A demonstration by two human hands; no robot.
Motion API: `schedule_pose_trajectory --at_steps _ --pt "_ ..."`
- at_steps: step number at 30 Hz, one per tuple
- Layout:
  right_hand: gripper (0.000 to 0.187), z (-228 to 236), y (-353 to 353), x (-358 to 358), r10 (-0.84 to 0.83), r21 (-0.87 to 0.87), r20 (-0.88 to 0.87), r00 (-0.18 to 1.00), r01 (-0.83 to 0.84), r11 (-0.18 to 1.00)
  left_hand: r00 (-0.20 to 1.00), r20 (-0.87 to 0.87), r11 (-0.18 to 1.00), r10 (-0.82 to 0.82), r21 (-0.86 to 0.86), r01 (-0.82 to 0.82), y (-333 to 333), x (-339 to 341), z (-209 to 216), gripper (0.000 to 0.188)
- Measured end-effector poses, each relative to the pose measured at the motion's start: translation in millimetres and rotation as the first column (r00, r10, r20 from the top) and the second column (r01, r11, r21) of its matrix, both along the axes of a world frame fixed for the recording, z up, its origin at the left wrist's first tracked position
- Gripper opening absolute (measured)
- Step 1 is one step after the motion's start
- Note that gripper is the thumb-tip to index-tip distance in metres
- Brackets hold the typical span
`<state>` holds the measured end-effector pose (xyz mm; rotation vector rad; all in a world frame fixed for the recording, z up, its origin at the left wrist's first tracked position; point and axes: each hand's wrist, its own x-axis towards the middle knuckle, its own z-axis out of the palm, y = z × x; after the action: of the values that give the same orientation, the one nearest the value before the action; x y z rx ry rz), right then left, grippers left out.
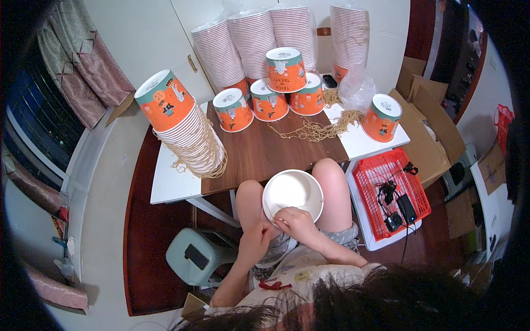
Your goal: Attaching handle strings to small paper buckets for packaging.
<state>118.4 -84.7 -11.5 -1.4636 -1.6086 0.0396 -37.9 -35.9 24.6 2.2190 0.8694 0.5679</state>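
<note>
A paper bucket [291,190], white inside, sits mouth up between my knees. At its near rim, my right hand [296,223] has its fingers curled over the edge, closed on the bucket. Just left of it and lower, my left hand [258,240] is closed, its fingertips pressed together close to the right fingers. What the left fingers pinch is too small to make out. A tangle of tan cords [317,129] lies on the brown tabletop [243,151] beyond the bucket.
On the table's left leans a tall stack of orange buckets [171,102] with cords hanging along it. Several upturned orange buckets [285,69] stand at the back before wrapped stacks [251,44]. A red basket [364,176] with black cables is at right; a grey-green stool [182,259] at left.
</note>
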Motion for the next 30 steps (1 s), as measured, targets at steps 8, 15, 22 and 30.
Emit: schedule_pose_trajectory --at_steps 8,15,22,30 --pt "0.009 -1 -1 0 0.036 0.003 -0.041 0.999 -0.036 0.999 0.993 -0.094 0.970 -0.067 0.226 0.086 12 -6 -11 0.016" --pt "0.008 1 -1 1 0.040 0.047 -0.058 0.998 -0.038 0.998 0.995 0.093 0.972 -0.045 0.235 0.022 11 16 -11 0.016" --pt "0.008 4 -3 1 0.051 0.032 -0.065 0.997 -0.049 0.998 0.956 0.276 0.909 0.099 -0.415 0.025 14 15 -33 0.013" --pt "0.007 2 -3 1 0.063 0.061 -0.109 0.992 -0.056 0.997 0.963 0.218 0.944 0.158 -0.320 -0.083 8 15 -23 0.014"
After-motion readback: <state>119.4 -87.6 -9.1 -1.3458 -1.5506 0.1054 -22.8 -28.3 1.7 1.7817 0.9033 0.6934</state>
